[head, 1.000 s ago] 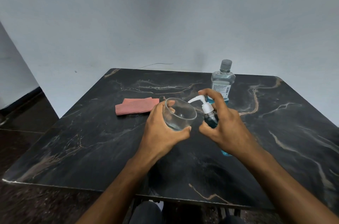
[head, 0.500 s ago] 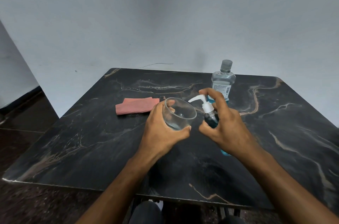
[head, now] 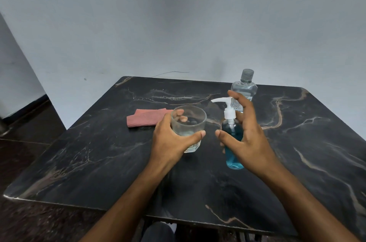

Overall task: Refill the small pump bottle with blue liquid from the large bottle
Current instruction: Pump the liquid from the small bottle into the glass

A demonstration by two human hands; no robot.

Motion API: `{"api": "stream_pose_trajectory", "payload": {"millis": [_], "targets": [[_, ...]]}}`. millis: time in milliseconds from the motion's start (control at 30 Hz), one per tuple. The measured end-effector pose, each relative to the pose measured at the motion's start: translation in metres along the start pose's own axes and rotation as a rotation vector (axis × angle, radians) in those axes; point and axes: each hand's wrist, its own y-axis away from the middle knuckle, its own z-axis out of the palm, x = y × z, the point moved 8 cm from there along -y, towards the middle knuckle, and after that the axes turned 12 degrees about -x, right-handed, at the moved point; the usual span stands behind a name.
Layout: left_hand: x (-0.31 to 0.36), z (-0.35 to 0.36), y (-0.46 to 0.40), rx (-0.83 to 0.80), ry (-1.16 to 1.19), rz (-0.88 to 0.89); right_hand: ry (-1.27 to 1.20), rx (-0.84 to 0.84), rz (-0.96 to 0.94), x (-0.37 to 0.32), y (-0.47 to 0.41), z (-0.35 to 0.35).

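The small pump bottle (head: 233,134), clear with blue liquid and a white pump head, stands upright on the black marble table (head: 99,158). My right hand (head: 252,140) is just right of it, fingers spread, thumb and index on either side without gripping. My left hand (head: 170,142) is wrapped around a clear glass tumbler (head: 189,122), upright, left of the pump bottle. The large bottle (head: 245,87), clear with a grey cap, stands behind my right hand and is partly hidden by it.
A folded pink cloth (head: 144,119) lies behind my left hand. A white wall rises right behind the table's far edge. The table's near edge is just in front of my forearms, with dark floor to the left.
My right hand has released the pump bottle and spread its fingers; the pump head stands up. The glass went from tilted under the spout to upright and moved a little left.
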Motion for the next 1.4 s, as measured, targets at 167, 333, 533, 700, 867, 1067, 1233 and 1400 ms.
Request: {"api": "stream_pose_trajectory", "payload": {"millis": [167,333,533,700,867,1067,1233,1400], "targets": [[-0.003,-0.003,-0.034,0.014,0.034,-0.058,-0.031,0.000,0.026,-0.001,0.003,0.002],[-0.005,-0.002,-0.074,0.023,-0.010,-0.083,-0.071,-0.007,0.041,0.005,0.009,0.006],[-0.017,0.008,-0.105,-0.001,-0.056,-0.130,-0.126,-0.017,0.045,0.012,0.013,0.010],[-0.028,0.013,-0.110,-0.007,-0.069,-0.150,-0.133,-0.001,0.052,0.014,0.015,0.009],[-0.034,0.012,-0.108,0.006,-0.069,-0.157,-0.126,0.004,0.059,0.016,0.014,0.010],[-0.036,0.014,-0.105,0.007,-0.082,-0.158,-0.126,0.016,0.061,0.016,0.015,0.013],[-0.037,0.014,-0.103,0.013,-0.065,-0.172,-0.123,0.060,0.088,0.022,0.013,0.013],[-0.035,0.013,-0.099,-0.012,-0.114,-0.167,-0.096,0.080,0.158,0.030,-0.003,0.005]]}}
